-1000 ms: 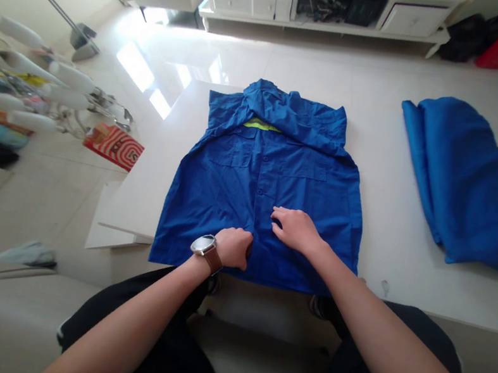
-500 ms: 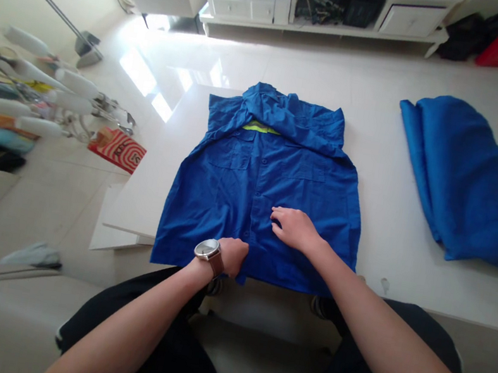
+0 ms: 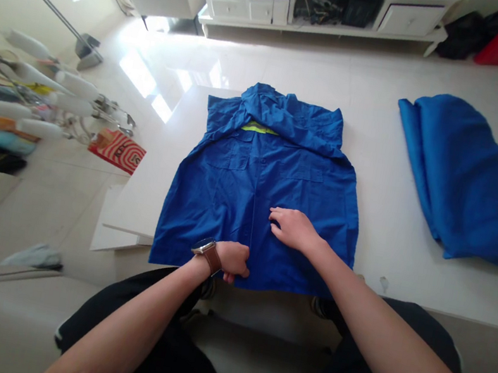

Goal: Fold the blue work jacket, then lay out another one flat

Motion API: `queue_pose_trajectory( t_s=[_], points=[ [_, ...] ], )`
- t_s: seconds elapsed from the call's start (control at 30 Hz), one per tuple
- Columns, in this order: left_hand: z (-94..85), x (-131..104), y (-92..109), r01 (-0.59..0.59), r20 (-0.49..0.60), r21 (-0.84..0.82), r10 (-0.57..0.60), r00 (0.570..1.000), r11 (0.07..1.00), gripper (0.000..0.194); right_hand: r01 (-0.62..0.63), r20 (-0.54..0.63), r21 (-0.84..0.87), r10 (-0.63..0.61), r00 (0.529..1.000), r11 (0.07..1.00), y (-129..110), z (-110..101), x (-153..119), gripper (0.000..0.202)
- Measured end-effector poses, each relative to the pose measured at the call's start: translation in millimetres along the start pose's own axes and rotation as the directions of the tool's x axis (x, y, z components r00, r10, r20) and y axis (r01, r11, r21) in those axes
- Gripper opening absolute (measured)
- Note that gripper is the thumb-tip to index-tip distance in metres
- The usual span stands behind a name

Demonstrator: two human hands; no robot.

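A blue button-front work shirt [image 3: 229,189] lies spread on the white table before me, its hem at the near edge. Its collar end and sleeves are bunched at the far side, where a yellow-green strip [image 3: 259,128] shows. My left hand [image 3: 234,258], with a wristwatch [image 3: 209,250] above it, is closed on the shirt's front placket at the hem; the fingertips are partly hidden. My right hand [image 3: 292,227] rests on the shirt right of the placket, fingers loosely curved and apart, gripping nothing.
To the right a folded blue cloth [image 3: 466,180] lies on the white table [image 3: 378,164]. Beyond stands a white TV cabinet [image 3: 246,9]. On the left are a red-and-white paper bag [image 3: 118,150] and a rack with white rollers [image 3: 71,103]. A sofa [image 3: 4,317] is behind me.
My left hand has turned at the wrist and shifted slightly toward me, drawing the placket's hem edge with it. My right hand has stayed nearly in place.
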State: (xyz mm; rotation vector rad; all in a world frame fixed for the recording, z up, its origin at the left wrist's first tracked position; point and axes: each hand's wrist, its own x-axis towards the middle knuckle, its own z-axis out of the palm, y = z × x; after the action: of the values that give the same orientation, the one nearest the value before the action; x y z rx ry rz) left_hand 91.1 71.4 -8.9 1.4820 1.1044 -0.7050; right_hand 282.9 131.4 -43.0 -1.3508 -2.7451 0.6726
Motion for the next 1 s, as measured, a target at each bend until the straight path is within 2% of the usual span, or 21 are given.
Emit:
queue_pose_trajectory(
  t_s=[0.07, 0.13, 0.2, 0.23, 0.27, 0.3, 0.37, 0.4, 0.43, 0.47, 0.5, 0.53, 0.63, 0.73, 0.8, 0.93, 1.0],
  points=[
    [-2.7, -3, -4, -0.013, 0.012, -0.022, 0.013, 1.000, 1.000, 0.046, 0.005, 0.002, 0.007, -0.005, 1.000, 1.000, 0, -1, 0, 0.029],
    [-9.7, -7, -9, -0.070, -0.027, -0.060, 0.068, 0.997, 0.996, 0.050, 0.003, 0.002, 0.007, -0.003, 1.000, 1.000, -1, -2, -1, 0.029],
    [-19.1, -10, -13, -0.108, -0.128, -0.103, 0.094, 0.987, 0.989, 0.057, -0.006, 0.001, 0.002, 0.006, 1.000, 1.000, -3, -3, -1, 0.028],
    [-23.6, -11, -16, -0.117, -0.221, -0.109, 0.091, 0.971, 0.987, 0.058, -0.013, 0.002, -0.003, 0.013, 1.000, 1.000, -4, -3, -1, 0.028],
    [-27.4, -10, -17, -0.119, -0.340, -0.097, 0.079, 0.937, 0.988, 0.054, -0.021, 0.005, -0.010, 0.021, 1.000, 1.000, -5, -4, -1, 0.028],
    [-30.1, -8, -19, -0.115, -0.474, -0.065, 0.071, 0.878, 0.991, 0.045, -0.029, 0.012, -0.021, 0.030, 0.999, 0.999, -5, -5, -1, 0.028],
    [-31.7, -2, -22, -0.096, -0.714, 0.052, 0.104, 0.692, 0.994, 0.024, -0.045, 0.030, -0.056, 0.047, 0.998, 0.997, -7, -8, 0, 0.029],
    [-30.7, 2, -24, -0.076, -0.784, 0.117, 0.139, 0.605, 0.990, 0.023, -0.052, 0.038, -0.075, 0.055, 0.998, 0.996, -8, -9, 0, 0.029],
    [-28.8, 7, -25, -0.048, -0.818, 0.172, 0.169, 0.550, 0.984, 0.031, -0.057, 0.044, -0.091, 0.061, 0.997, 0.994, -9, -10, 1, 0.030],
    [-26.3, 11, -27, -0.018, -0.826, 0.211, 0.188, 0.532, 0.977, 0.040, -0.060, 0.049, -0.104, 0.066, 0.997, 0.993, -10, -11, 1, 0.030],
    [-23.8, 14, -28, 0.011, -0.817, 0.237, 0.193, 0.544, 0.972, 0.047, -0.063, 0.054, -0.111, 0.069, 0.996, 0.992, -11, -13, 2, 0.030],
    [-21.6, 16, -30, 0.039, -0.797, 0.255, 0.187, 0.575, 0.966, 0.050, -0.065, 0.058, -0.114, 0.072, 0.996, 0.991, -12, -14, 2, 0.030],
    [-19.6, 18, -32, 0.077, -0.730, 0.295, 0.173, 0.661, 0.952, 0.046, -0.068, 0.077, -0.111, 0.077, 0.994, 0.992, -14, -17, 2, 0.029],
    [-25.0, 14, -30, 0.071, -0.713, 0.288, 0.165, 0.682, 0.955, 0.035, -0.028, 0.116, -0.092, 0.039, 0.992, 0.995, -14, -20, 0, 0.027],
    [-29.7, 12, -28, 0.064, -0.714, 0.195, 0.096, 0.693, 0.979, 0.031, 0.019, 0.152, -0.071, -0.008, 0.988, 0.997, -14, -21, -3, 0.025],
    [-32.7, 19, -28, 0.050, -0.655, -0.106, -0.108, 0.748, 0.993, 0.021, 0.066, 0.192, -0.001, -0.064, 0.979, 0.998, -13, -20, -5, 0.019],
    [-31.5, 25, -30, 0.030, -0.657, -0.198, -0.155, 0.737, 0.980, 0.023, 0.058, 0.175, 0.014, -0.059, 0.983, 0.998, -13, -18, -4, 0.019]
  ],
)
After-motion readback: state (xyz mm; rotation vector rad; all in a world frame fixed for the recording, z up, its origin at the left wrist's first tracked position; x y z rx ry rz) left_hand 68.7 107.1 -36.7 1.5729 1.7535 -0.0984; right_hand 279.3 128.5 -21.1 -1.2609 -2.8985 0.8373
